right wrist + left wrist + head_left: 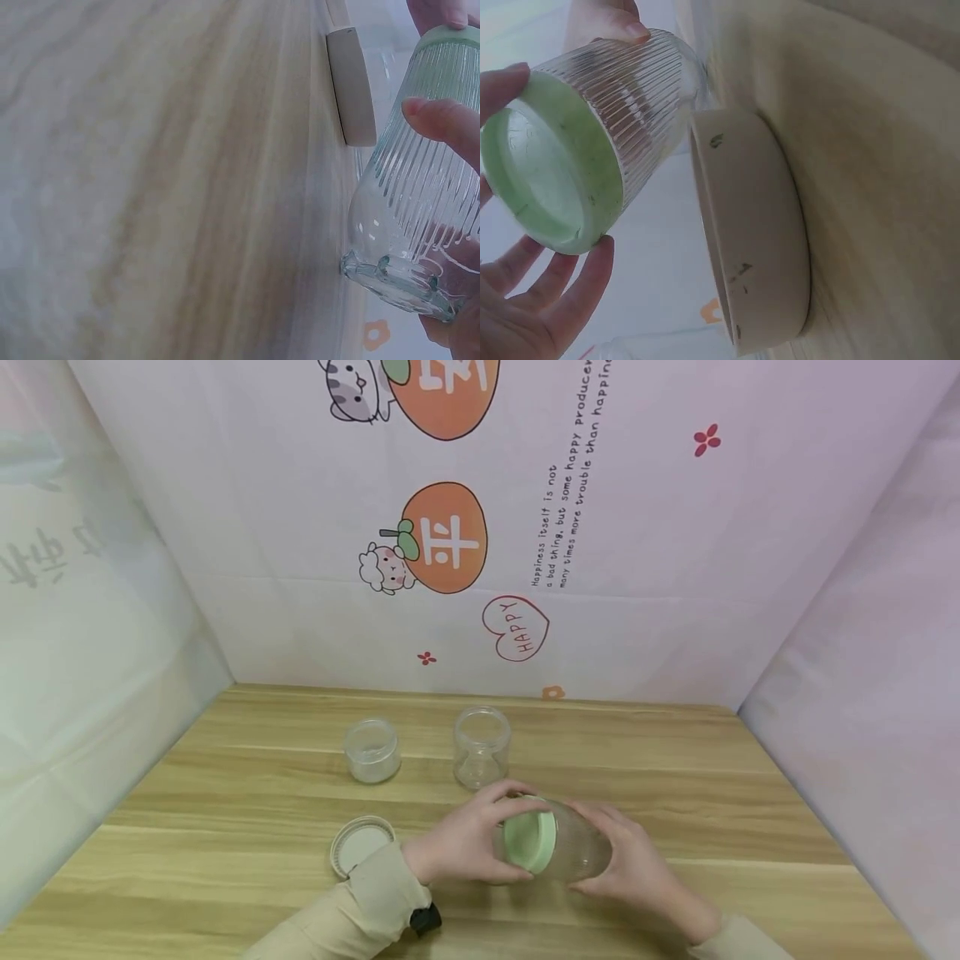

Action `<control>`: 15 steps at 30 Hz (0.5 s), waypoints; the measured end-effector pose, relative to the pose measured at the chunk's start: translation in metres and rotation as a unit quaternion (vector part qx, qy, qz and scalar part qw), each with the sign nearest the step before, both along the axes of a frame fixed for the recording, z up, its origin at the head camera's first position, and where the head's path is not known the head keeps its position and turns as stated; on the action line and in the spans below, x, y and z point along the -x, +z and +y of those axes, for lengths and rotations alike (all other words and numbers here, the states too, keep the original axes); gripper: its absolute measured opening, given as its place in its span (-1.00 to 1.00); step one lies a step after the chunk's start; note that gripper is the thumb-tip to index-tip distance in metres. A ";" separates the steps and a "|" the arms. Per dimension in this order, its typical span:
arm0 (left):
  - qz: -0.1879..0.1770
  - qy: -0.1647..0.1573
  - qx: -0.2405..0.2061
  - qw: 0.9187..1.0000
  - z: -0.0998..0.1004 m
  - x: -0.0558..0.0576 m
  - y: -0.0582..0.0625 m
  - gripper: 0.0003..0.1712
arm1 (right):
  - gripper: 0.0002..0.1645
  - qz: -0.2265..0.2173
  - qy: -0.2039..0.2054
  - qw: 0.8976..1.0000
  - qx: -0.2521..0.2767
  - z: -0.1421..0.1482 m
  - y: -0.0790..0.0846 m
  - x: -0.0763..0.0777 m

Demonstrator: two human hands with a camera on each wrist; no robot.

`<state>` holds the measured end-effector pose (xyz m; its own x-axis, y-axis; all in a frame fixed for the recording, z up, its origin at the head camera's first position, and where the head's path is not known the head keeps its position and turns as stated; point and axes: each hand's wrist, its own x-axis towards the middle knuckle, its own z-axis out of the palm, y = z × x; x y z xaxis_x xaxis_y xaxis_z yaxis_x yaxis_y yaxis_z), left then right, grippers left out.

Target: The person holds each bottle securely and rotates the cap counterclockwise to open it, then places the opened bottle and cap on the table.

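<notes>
A ribbed clear glass jar (576,843) lies tilted on its side between my hands, with a pale green lid (530,842) on its left end. My left hand (468,842) pinches this lid by its rim, thumb on one side and fingertips on the other. Around the glass body, nearer its base, my right hand (641,868) grips with thumb and fingers on opposite sides. In the right wrist view the jar's thick scalloped base (401,285) shows just over the table. The left wrist view looks into the recessed top of the green lid (551,169).
A round off-white lid (363,843) lies on the wooden table (247,810) beside my left sleeve. Farther back stand a short clear jar (372,752) and a taller clear jar (482,747). White printed cloth (637,635) walls the table's back and sides.
</notes>
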<state>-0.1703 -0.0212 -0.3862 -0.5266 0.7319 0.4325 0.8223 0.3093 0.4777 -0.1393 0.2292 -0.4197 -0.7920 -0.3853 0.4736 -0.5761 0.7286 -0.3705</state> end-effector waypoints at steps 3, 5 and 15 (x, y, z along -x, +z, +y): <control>-0.040 0.007 -0.010 0.999 0.001 -0.001 0.001 -0.16 | 0.16 -0.001 -0.001 1.000 0.004 0.000 0.001 -0.001; -0.076 0.014 -0.015 0.997 0.002 -0.001 0.002 -0.16 | 0.16 -0.003 -0.001 1.000 0.005 -0.001 0.001 -0.001; -0.152 0.050 -0.033 0.987 0.006 -0.004 0.001 -0.17 | 0.17 -0.001 -0.006 1.000 0.005 -0.001 0.001 -0.001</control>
